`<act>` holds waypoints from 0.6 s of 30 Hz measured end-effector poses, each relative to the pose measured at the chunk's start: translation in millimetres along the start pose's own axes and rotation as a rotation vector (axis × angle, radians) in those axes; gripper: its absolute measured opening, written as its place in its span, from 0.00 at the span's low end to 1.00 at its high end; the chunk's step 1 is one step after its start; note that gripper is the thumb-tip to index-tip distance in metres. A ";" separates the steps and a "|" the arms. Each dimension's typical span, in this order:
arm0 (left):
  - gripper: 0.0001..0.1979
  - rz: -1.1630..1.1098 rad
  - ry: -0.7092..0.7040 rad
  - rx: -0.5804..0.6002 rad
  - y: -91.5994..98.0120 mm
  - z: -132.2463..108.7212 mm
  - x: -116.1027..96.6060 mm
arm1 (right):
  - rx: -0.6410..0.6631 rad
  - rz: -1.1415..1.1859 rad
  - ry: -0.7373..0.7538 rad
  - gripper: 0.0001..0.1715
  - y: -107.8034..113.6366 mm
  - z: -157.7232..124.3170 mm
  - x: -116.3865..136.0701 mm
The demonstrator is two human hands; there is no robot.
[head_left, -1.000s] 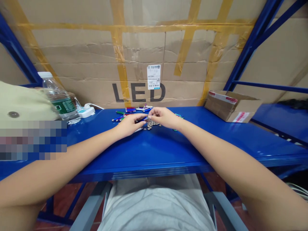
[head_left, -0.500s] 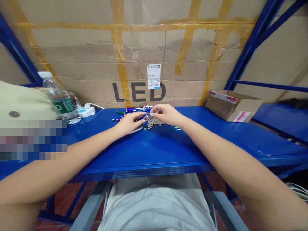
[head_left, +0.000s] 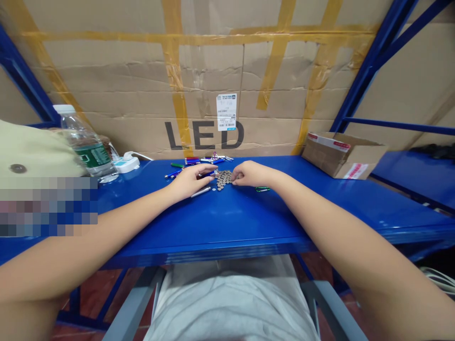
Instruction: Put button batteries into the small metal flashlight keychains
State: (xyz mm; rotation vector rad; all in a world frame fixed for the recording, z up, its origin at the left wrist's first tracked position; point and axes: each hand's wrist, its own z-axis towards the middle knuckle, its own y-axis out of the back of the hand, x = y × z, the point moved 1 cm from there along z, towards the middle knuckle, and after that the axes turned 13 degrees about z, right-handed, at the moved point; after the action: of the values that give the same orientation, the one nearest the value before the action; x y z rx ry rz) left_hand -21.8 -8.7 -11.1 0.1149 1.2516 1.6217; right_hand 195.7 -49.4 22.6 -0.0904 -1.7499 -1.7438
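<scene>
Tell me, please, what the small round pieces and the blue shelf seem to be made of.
The small round pieces: probably metal, dull grey with a faint shine. The blue shelf: likely painted metal, glossy, since bright reflections lie on it.

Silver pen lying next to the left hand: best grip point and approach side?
Pinch the silver pen at mid-barrel from straight above, fingers across its narrow width. It lies flat and slanted on the blue shelf, so nothing fits under it. The left hand crowds its left side, so the right side is probably freer.
</scene>
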 end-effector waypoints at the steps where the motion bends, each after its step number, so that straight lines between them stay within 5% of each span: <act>1: 0.21 -0.001 0.002 -0.004 0.0 0.0 -0.4 | -0.042 0.047 0.025 0.08 0.1 -0.6 2.4; 7: 0.22 -0.073 -0.013 0.010 -2.0 -0.2 -1.5 | -0.294 0.354 0.238 0.12 -5.7 1.3 10.7; 18: 0.24 -0.113 -0.003 0.022 -2.4 0.4 0.3 | -0.298 0.456 0.364 0.12 -21.3 12.5 5.1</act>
State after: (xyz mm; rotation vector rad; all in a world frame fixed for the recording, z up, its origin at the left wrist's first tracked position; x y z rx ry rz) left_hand -20.2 -8.4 -12.8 0.0593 1.2515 1.5106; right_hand 176.5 -42.3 7.9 -0.2607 -1.0987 -1.5493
